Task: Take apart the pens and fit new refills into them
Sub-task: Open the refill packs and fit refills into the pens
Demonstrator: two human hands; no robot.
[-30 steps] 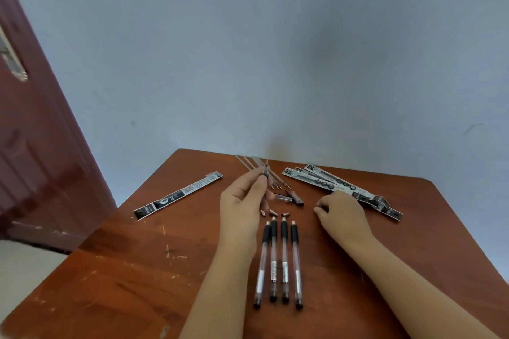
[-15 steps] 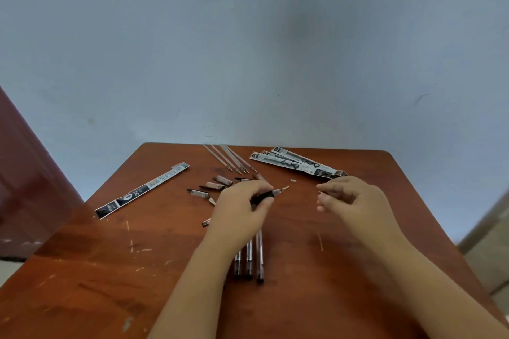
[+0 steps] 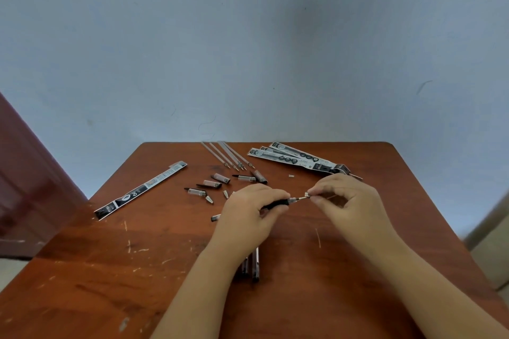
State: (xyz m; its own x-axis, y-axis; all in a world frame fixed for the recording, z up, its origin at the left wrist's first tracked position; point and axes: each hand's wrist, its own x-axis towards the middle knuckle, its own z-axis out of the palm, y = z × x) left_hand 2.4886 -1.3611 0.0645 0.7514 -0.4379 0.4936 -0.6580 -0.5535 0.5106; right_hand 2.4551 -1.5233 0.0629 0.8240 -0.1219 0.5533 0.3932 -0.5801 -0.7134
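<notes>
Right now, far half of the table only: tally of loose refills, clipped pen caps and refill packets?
Loose refills: 4
Clipped pen caps: 4
Refill packets: 4 (1 on the left, 3 overlapping on the right)
Total: 12

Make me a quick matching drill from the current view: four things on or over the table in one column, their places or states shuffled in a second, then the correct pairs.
Things:
1. pen
2. metal tip
3. lone refill packet
4. bare refills

Places or states:
A. lying flat at the table's left side
B. pinched by the right hand
C. fanned out at the far edge of the table
D. gripped in the left hand

Pairs: 1-D, 2-B, 3-A, 4-C
</notes>
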